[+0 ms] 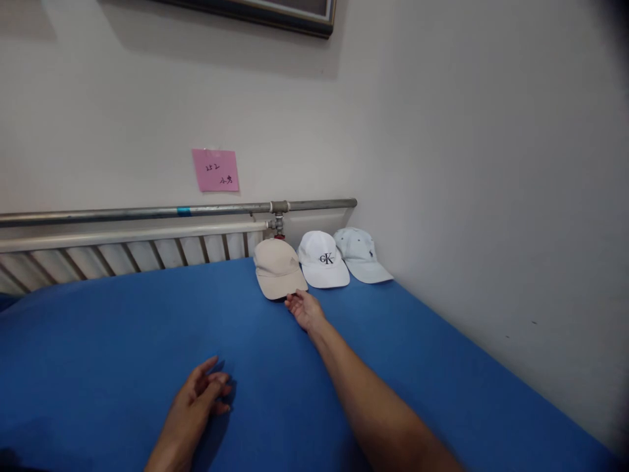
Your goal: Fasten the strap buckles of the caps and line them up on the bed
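On the surface (pixel 122 328), three caps (pixel 319 248) line up before the wall (pixel 295 118).

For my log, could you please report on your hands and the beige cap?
Right hand at front of beige cap, grip unclear. Left hand empty over blue cover. Nothing visibly blocking cap.

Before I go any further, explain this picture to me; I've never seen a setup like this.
There is no machine here. The single picture comes from a camera worn on a person's head, looking forward and down at their bare left hand and right hand. On the blue surface sit, from left to right, a beige cap, a white cap and a pale blue cap. The right hand's fingers are at the beige cap's brim; whether they grip it is hard to tell. The left hand holds nothing.
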A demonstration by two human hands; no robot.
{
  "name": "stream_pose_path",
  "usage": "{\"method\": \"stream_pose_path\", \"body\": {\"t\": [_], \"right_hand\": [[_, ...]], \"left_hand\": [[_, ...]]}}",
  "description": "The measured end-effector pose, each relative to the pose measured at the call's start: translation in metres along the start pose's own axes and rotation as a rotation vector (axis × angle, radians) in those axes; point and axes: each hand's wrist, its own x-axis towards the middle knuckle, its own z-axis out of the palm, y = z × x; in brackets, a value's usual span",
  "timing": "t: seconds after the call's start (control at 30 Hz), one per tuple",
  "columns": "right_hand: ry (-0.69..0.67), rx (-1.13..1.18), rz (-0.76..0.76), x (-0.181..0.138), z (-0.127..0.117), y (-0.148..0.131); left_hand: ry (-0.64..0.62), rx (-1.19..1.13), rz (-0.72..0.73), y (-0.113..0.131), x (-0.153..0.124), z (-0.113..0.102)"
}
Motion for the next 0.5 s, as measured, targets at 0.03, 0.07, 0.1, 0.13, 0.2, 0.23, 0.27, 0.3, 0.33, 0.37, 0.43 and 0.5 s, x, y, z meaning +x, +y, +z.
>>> {"method": "stream_pose_path", "body": {"t": [0.03,0.07,0.1,0.13,0.2,0.23,0.27,0.3,0.33,0.37,0.43,0.5], "right_hand": [[0.001,-0.013,0.001,-0.003,-0.001,-0.001],[0.002,-0.028,0.000,-0.005,-0.001,-0.001],[0.002,-0.043,-0.003,-0.008,-0.002,-0.002],[0.002,-0.060,-0.008,-0.011,-0.003,-0.003],[0.003,-0.098,-0.028,-0.017,-0.005,-0.005],[0.004,-0.119,-0.041,-0.021,-0.006,-0.006],[0.005,-0.142,-0.056,-0.025,-0.008,-0.006],[0.005,-0.167,-0.072,-0.030,-0.009,-0.005],[0.003,-0.195,-0.087,-0.036,-0.010,-0.004],[-0.004,-0.226,-0.103,-0.043,-0.011,-0.002],[-0.028,-0.294,-0.127,-0.056,-0.012,0.006],[-0.069,-0.369,-0.138,-0.069,-0.009,0.021]], "left_hand": [[0.000,0.004,0.006,-0.002,0.001,0.000],[-0.003,0.004,0.017,-0.004,0.002,0.000],[-0.006,0.002,0.031,-0.006,0.003,0.000],[-0.011,-0.001,0.044,-0.008,0.005,0.000],[-0.018,-0.012,0.062,-0.010,0.007,0.001],[-0.012,-0.020,0.060,-0.010,0.007,0.002],[-0.006,-0.031,0.052,-0.009,0.007,0.003],[0.000,-0.045,0.042,-0.007,0.006,0.004],[0.013,-0.063,0.036,-0.005,0.004,0.006],[0.010,-0.083,0.036,-0.003,0.001,0.008],[0.034,-0.114,0.036,0.001,-0.004,0.011],[0.062,-0.146,0.025,0.004,-0.005,0.011]]}}
